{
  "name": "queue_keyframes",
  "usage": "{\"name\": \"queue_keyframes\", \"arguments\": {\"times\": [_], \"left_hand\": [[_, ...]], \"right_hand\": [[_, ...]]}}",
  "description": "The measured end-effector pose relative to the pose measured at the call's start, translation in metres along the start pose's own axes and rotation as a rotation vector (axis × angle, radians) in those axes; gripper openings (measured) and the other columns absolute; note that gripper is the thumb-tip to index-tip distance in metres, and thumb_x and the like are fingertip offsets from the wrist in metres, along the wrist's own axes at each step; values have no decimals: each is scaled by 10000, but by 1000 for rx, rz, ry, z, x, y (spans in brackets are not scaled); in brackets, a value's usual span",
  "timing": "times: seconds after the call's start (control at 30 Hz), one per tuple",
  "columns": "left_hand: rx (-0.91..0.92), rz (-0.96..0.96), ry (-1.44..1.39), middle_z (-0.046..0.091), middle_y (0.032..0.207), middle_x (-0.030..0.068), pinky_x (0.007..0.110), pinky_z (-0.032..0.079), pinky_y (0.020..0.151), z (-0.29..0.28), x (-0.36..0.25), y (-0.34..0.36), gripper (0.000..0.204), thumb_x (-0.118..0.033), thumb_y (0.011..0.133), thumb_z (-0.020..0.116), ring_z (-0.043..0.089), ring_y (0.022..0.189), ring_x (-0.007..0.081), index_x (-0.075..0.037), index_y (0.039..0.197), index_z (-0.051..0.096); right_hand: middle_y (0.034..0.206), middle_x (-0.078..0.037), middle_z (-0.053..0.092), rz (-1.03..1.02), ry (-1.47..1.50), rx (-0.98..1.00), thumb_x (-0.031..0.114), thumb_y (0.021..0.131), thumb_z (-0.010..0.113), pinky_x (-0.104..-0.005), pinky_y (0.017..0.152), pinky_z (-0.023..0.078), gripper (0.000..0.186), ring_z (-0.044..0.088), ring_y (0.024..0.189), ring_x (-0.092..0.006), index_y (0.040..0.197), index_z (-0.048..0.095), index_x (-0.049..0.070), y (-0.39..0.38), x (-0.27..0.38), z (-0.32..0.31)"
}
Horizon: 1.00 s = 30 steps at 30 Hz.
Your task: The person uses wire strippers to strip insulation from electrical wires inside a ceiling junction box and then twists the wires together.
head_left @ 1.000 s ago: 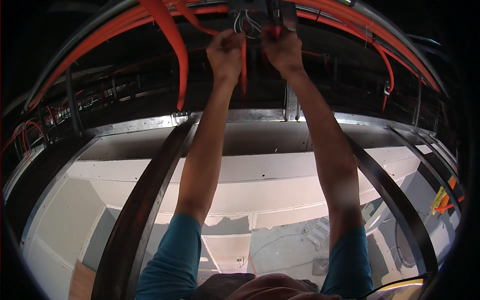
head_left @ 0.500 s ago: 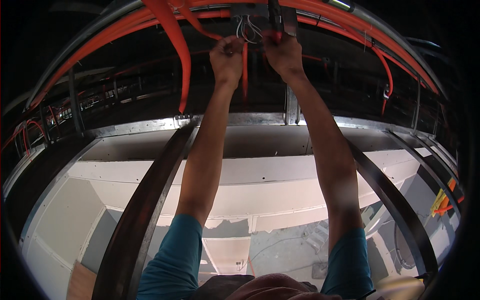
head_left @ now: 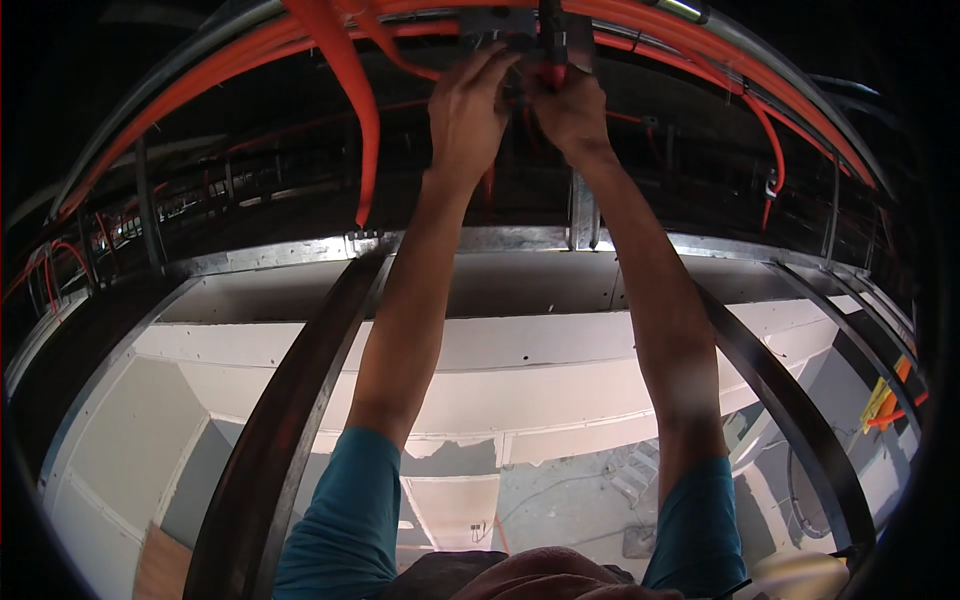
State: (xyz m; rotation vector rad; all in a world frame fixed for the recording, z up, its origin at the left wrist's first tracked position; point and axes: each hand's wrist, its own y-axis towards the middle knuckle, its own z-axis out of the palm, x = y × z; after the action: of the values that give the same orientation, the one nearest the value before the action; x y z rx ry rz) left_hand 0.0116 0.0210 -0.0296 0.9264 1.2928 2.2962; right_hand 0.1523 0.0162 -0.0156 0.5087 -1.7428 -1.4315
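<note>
Overhead, my right hand [head_left: 572, 112] is closed on a black and red hand tool [head_left: 554, 55]; its exact kind is hard to make out in the dark. The tool stands upright against a dark electrical box [head_left: 497, 18] among the orange conduits. Beside it, my left hand [head_left: 470, 115] reaches up with its back showing and its fingers stretched toward the box. Its fingertips are blurred at the box's lower edge and cover the place where the thin white wires hang. Whether they touch a wire cannot be seen.
Orange conduits [head_left: 350, 90] run across the top, one hanging down at left. A metal ceiling rail [head_left: 480, 238] crosses below my hands. Dark metal studs [head_left: 300, 420] [head_left: 790, 420] flank my arms. Far below lie plasterboard walls and a concrete floor [head_left: 570, 500].
My left hand has turned and risen slightly to the right, its pinched fingers now stretched out over the white wires. My right hand holds the tool in nearly the same place.
</note>
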Motion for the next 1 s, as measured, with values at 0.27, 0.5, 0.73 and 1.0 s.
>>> {"name": "queue_keyframes", "arguments": {"times": [0.27, 0.5, 0.73, 1.0], "left_hand": [[382, -120, 143, 728, 1055, 76, 468, 566, 753, 6, 20, 18, 257, -135, 864, 672, 700, 890, 359, -202, 1106, 730], [379, -137, 50, 741, 884, 97, 479, 564, 709, 16, 38, 23, 131, -248, 896, 691, 711, 822, 361, -232, 1008, 757], [319, -119, -9, 736, 853, 110, 475, 554, 681, 23, 43, 18, 103, -254, 899, 695, 713, 808, 357, -213, 974, 753], [506, -217, -80, 669, 815, 187, 497, 492, 686, 16, 25, 35, 187, -218, 1004, 526, 647, 751, 399, -132, 987, 691]], "right_hand": [[957, -194, 742, -70, 75, -162, 269, 862, 736, -416, 851, 553, 305, 718, 996, -363, 1070, 690, 50, -8, 3, 4], [1014, -246, 718, -21, 107, -199, 261, 882, 706, -454, 859, 548, 328, 681, 1037, -420, 1107, 647, 29, -19, 17, 5], [785, -50, 625, 79, 438, -139, 355, 1024, 605, -319, 639, 535, 322, 630, 710, -144, 1099, 599, 42, -60, 9, -14], [800, 5, 577, 573, 625, 629, 194, 949, 698, -256, 618, 469, 198, 531, 665, -106, 1062, 606, 60, -131, 35, -73]]}}
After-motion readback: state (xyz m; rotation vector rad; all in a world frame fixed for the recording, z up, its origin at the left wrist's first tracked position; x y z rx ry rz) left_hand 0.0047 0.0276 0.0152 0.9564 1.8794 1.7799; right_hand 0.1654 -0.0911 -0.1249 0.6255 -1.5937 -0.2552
